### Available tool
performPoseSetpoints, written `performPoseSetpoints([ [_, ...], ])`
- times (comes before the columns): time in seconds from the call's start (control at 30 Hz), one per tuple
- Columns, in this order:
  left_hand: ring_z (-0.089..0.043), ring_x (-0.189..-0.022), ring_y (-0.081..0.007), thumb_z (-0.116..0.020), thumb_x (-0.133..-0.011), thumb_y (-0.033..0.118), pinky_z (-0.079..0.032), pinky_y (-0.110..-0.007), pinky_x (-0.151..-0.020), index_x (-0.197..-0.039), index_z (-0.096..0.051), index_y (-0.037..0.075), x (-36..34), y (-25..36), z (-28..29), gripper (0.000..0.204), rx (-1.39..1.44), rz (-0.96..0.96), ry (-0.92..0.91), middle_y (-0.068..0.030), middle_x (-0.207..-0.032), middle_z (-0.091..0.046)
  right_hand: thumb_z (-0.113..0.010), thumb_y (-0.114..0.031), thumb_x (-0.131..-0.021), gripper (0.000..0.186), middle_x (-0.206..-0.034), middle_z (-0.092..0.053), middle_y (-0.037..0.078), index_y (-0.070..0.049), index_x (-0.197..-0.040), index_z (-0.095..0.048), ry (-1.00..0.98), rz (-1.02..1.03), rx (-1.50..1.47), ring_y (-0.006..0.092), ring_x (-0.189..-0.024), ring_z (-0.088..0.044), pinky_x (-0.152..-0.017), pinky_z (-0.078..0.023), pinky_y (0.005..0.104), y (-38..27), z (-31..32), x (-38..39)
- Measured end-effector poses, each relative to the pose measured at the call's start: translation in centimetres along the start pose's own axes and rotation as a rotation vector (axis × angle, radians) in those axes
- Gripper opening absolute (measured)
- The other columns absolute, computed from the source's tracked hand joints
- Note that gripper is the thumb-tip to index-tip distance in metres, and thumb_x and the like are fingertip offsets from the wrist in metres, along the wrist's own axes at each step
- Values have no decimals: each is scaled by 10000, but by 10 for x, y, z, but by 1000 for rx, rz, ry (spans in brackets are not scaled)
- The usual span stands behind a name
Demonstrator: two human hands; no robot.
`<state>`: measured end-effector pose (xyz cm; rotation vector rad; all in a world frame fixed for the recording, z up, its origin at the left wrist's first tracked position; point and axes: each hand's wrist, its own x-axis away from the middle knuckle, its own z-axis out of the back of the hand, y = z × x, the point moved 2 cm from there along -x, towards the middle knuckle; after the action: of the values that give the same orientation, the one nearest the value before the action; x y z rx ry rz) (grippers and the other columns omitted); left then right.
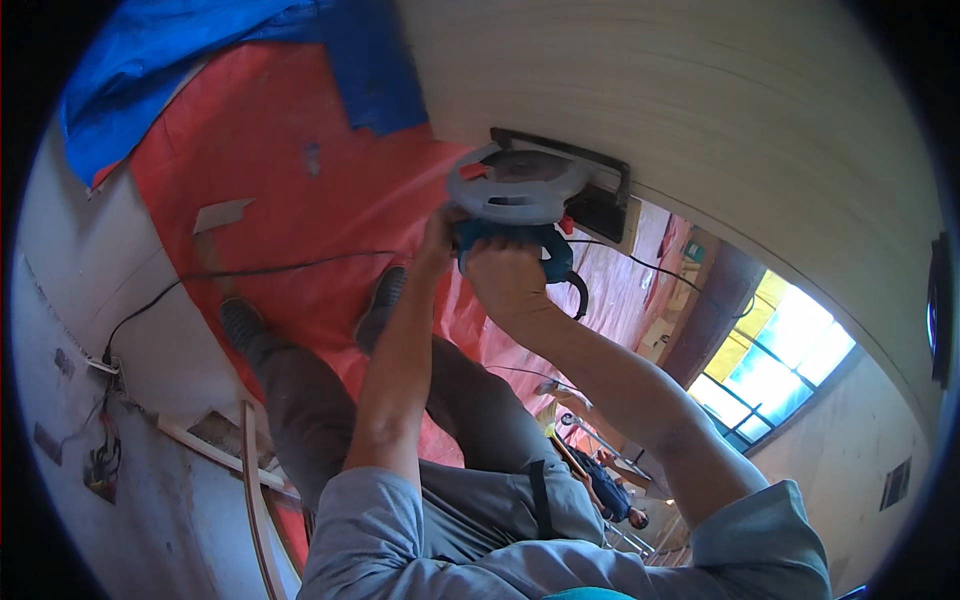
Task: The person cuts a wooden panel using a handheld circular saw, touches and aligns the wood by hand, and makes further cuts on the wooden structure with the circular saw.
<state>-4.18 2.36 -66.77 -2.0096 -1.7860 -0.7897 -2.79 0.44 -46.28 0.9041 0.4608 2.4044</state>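
Observation:
Both of my hands are on a circular saw [522,195] with a pale grey blade guard, a teal body and a dark metal base plate. My right hand [505,275] is wrapped round its teal rear handle. Beside it, my left hand [438,238] is closed on the left side of the saw's body; its fingertips are partly hidden. The base plate lies against the edge of a large pale wooden board [700,90] that fills the upper right. Where the blade meets the board cannot be made out.
Red sheeting [290,150] covers the floor under my feet, with a blue tarp [200,60] at the upper left. A black cord [270,269] runs across the sheeting to a wall socket [103,366]. Another person [610,490] is behind my right arm, near a window [770,350].

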Motion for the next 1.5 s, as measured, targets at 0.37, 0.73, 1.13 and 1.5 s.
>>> performPoseSetpoints([
  [0.37,-446,-540,-89,-604,-887,282,-278,-283,-459,-941,-653,149,-15,13,31,151,-55,60,42,47,-728,-530,-702,-205,-793,109,-777,-703,76,-105,-837,-697,8,30,6,225,-706,-717,-593,-535,391,-24,-22,-17],
  [0.73,-502,-647,-133,-533,-939,370,-380,-311,-568,-953,-672,132,-63,-26,96,276,-23,189,84,25,-782,-562,-696,-197,-795,129,-764,-704,96,-80,-848,-708,13,28,-8,234,-681,-718,-549,-521,398,-44,-43,-39],
  [1.13,-603,-890,-186,-566,-937,313,-479,-346,-820,-1010,-680,88,-65,-6,102,262,74,106,81,-26,-962,-649,-694,-208,-797,114,-769,-716,102,-96,-817,-696,27,46,-23,237,-679,-727,-555,-552,409,-55,-66,-59],
  [1.5,-640,-952,-226,-553,-962,304,-521,-377,-913,-1085,-700,67,-78,5,131,304,56,89,77,-66,-1027,-684,-690,-210,-811,103,-787,-721,83,-110,-830,-701,10,6,-79,233,-694,-732,-573,-548,386,-81,-88,-83],
])
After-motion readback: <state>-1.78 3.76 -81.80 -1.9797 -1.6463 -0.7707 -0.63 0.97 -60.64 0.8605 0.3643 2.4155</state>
